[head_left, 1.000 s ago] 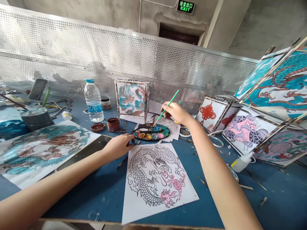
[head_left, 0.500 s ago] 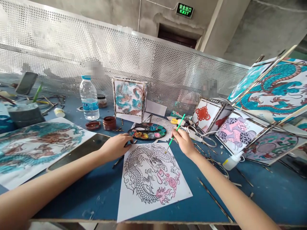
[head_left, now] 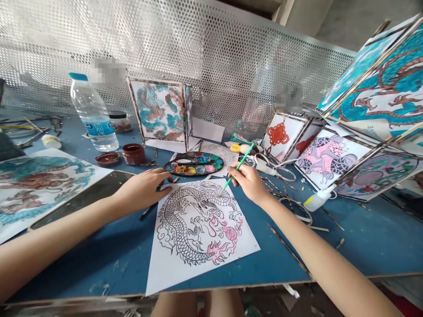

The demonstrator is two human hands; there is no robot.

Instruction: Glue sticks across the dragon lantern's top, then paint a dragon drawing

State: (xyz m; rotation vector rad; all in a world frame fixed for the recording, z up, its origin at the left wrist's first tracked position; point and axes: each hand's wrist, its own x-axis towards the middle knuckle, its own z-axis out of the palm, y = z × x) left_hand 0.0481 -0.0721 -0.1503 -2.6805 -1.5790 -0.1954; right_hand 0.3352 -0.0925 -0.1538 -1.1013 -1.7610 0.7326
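A white sheet with a black dragon outline (head_left: pixel 194 229), partly coloured pink at its lower right, lies on the blue table (head_left: pixel 363 246). My right hand (head_left: pixel 249 180) pinches a thin green paintbrush (head_left: pixel 238 166), whose tip touches the top of the drawing. My left hand (head_left: pixel 143 189) rests with curled fingers on the table at the sheet's upper left corner, beside the round paint palette (head_left: pixel 194 164). What lies under its fingers is hidden.
A water bottle (head_left: pixel 92 113), a brown paint jar (head_left: pixel 133 153) and its lid (head_left: pixel 106 158) stand at the back left. A painted dragon sheet (head_left: pixel 36 185) lies left. Painted lantern panels (head_left: pixel 330 156) crowd the right. A perforated metal screen (head_left: pixel 214 66) closes the back.
My right hand brought the brush from the palette back to the top of the dragon drawing. The camera tilted down. My left hand stayed put.
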